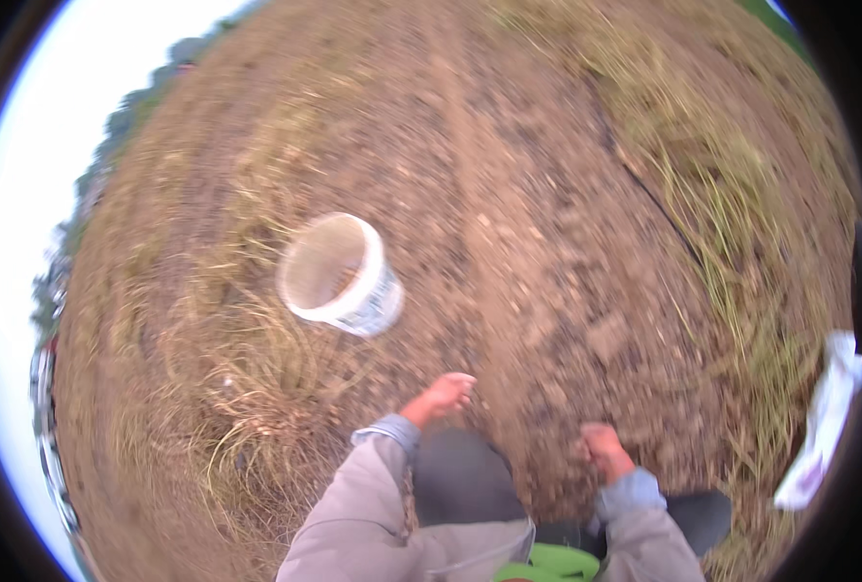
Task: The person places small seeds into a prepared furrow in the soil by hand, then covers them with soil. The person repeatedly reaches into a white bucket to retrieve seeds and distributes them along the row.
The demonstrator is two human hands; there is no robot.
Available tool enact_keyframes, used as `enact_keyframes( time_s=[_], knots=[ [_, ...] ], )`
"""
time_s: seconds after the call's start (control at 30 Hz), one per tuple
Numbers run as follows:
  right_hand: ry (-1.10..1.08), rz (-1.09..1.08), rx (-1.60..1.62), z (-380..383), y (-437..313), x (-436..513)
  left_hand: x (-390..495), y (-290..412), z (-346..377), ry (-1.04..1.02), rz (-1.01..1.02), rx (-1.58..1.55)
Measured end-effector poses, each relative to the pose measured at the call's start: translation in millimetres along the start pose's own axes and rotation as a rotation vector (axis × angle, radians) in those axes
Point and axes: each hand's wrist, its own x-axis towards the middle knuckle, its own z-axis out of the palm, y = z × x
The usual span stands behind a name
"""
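My left hand (447, 394) hangs above the dirt just beyond my dark-clad knee (461, 473), fingers curled. My right hand (601, 447) is held lower and to the right, also with curled fingers, over bare soil. Motion blur hides whether either palm holds anything small. Beyond my left hand, a white plastic bucket (380, 295) stands on the soil, its mouth tilted towards the left in this view. Printing covers its side, and a little brownish matter shows inside. Neither hand touches it.
Clumps of dry, yellowish grass-like leaves (256, 378) run along the left. More green-yellow leaves (722, 225) line the right, beside a thin black hose (660, 207). A white sack (820, 429) lies far right. Something bright green (551, 564) is at my lap.
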Motion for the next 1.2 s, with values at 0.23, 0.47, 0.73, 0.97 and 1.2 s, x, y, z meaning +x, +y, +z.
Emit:
enact_keyframes(
  time_s=[0.23,0.47,0.73,0.97,1.2],
  knots=[
    [0.286,-0.953,-0.478,89.6,-157.7,-48.7,-28.5,144.6,137.2,-0.084,0.100,-0.142],
    [0.647,-1.408,-0.892,137.4,-200.5,-110.6,-67.9,140.8,250.1,-0.405,0.139,-0.735],
    [0.688,-1.326,-0.744,117.8,-171.2,-103.2,-52.9,125.9,262.3,-0.401,0.028,-0.663],
    [0.563,-1.193,-0.412,113.1,-171.0,-97.8,-39.3,124.8,266.5,-0.587,0.181,-0.649],
    [0.439,-1.190,-0.384,116.5,-180.2,-97.3,-51.1,140.5,266.1,-0.215,0.203,-0.750]
  ],
)
